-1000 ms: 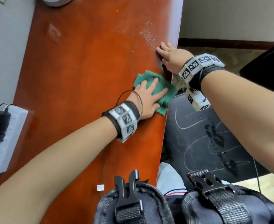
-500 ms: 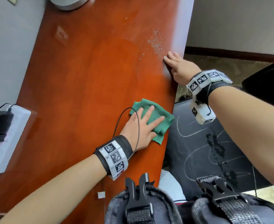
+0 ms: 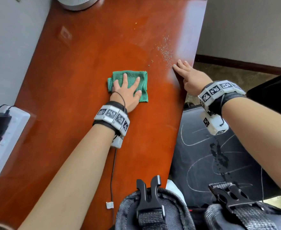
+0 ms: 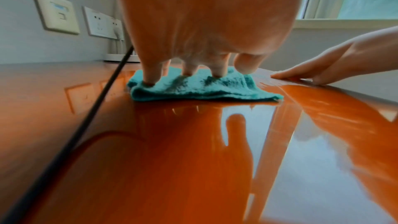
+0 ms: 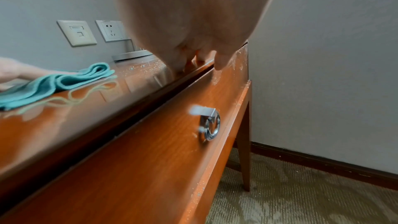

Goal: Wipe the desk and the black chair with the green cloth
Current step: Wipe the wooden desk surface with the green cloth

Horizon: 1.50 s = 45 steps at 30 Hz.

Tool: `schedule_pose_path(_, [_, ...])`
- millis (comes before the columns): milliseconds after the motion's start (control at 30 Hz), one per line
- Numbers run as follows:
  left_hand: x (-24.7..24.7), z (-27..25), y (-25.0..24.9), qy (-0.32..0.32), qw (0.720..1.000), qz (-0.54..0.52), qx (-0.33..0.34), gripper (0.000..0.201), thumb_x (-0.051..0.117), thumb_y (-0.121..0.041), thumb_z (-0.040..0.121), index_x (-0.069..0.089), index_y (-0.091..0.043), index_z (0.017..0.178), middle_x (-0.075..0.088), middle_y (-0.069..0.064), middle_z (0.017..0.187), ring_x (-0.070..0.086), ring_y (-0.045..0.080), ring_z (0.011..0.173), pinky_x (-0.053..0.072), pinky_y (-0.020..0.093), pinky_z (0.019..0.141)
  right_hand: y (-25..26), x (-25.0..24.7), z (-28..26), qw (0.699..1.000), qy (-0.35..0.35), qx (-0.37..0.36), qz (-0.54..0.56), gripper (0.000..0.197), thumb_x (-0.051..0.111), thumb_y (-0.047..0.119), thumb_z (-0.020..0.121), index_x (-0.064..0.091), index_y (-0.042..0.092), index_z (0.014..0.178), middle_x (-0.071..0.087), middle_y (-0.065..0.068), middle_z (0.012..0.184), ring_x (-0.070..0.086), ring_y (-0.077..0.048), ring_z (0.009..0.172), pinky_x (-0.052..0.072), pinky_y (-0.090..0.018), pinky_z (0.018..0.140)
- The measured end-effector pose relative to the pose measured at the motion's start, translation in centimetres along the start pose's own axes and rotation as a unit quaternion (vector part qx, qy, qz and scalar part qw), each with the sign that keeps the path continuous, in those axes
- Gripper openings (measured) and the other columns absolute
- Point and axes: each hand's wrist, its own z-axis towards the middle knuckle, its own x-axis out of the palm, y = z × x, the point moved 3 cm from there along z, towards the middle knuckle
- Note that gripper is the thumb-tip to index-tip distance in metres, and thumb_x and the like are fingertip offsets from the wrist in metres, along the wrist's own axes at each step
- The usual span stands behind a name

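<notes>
1. While the left hand presses flat on the cloth with fingers spread and straight, the wiping of the desk looks only partly done.
2. Beyond the right hand, pale grit lies scattered on the desk near its front edge, just past the fingertips, and a few crumbs sit between the 2 hands.
3. That right hand rests open at the desk's front edge, fingers straight on the top, gripping nothing; the thumb hangs over the drawer front.
4. Judging from this, the grit patch is not yet wiped, and the chair, below the right wrist, bears chalky lines and a dark spatter, so it appears untouched.
5. Folded into a rough square, the cloth lies flat under the left palm and fingers, well apart from the right hand.
6. Its slightly longer axis runs across the left fingers, from the bunched outer end toward the right hand; the layered folds show on that side in the right wrist view.
</notes>
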Motion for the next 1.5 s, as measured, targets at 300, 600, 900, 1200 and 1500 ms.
schedule_pose_path(300, [-2.1, 3.5, -3.4, 0.029, 0.996, 0.054, 0.061, 0.051, 0.021, -0.040, 0.102, 0.003, -0.042, 0.149, -0.011, 0.002, 0.159, -0.007, 0.036, 0.144, 0.010, 0.048, 0.116, 0.3, -0.3, 0.2, 1.000, -0.002, 0.014, 0.020, 0.075, 0.029, -0.012, 0.086, 0.012, 0.021, 0.152, 0.000, 0.002, 0.159, -0.001, -0.013, 0.147, 0.007, -0.030, 0.119])
schedule_pose_path(600, [1.6, -4.1, 3.6, 0.032, 0.974, 0.167, 0.149, 0.057, 0.020, -0.045, 0.096, -0.002, -0.039, 0.147, -0.007, 0.009, 0.159, -0.003, 0.038, 0.144, 0.008, 0.045, 0.116, 0.2, -0.5, -0.2, 0.998, -0.015, 0.016, 0.064, 0.078, 0.028, -0.014, 0.082, 0.020, 0.022, 0.151, 0.005, 0.002, 0.159, 0.001, -0.011, 0.146, 0.005, -0.027, 0.117])
schedule_pose_path(900, [8.3, -14.6, -0.2, 0.104, 0.914, 0.254, 0.297, 0.061, 0.030, -0.049, 0.095, 0.000, -0.037, 0.147, -0.013, 0.013, 0.153, 0.008, 0.048, 0.141, 0.011, 0.050, 0.114, 0.7, -0.4, -0.2, 0.998, -0.003, 0.020, 0.052, 0.075, 0.030, -0.009, 0.084, 0.015, 0.021, 0.152, 0.002, 0.000, 0.160, -0.001, -0.014, 0.147, 0.006, -0.033, 0.119])
schedule_pose_path(1200, [8.6, -14.4, -2.7, 0.112, 0.904, 0.287, 0.297, 0.065, 0.028, -0.051, 0.098, -0.011, -0.038, 0.148, -0.021, 0.015, 0.155, -0.004, 0.043, 0.142, 0.003, 0.048, 0.115, 1.1, -0.4, -0.3, 0.998, 0.010, 0.026, 0.054, 0.076, 0.030, -0.009, 0.084, 0.012, 0.019, 0.152, -0.002, -0.001, 0.160, -0.004, -0.016, 0.147, 0.005, -0.037, 0.120])
schedule_pose_path(1500, [8.7, -12.3, -7.3, 0.073, 0.940, 0.241, 0.228, 0.066, 0.033, -0.041, 0.098, -0.007, -0.033, 0.150, -0.018, 0.017, 0.156, 0.000, 0.044, 0.142, 0.008, 0.050, 0.115, 1.5, -0.8, -0.4, 0.997, 0.036, 0.042, 0.050, 0.077, 0.029, -0.009, 0.084, 0.009, 0.019, 0.152, -0.004, -0.002, 0.160, -0.006, -0.018, 0.147, 0.003, -0.036, 0.119])
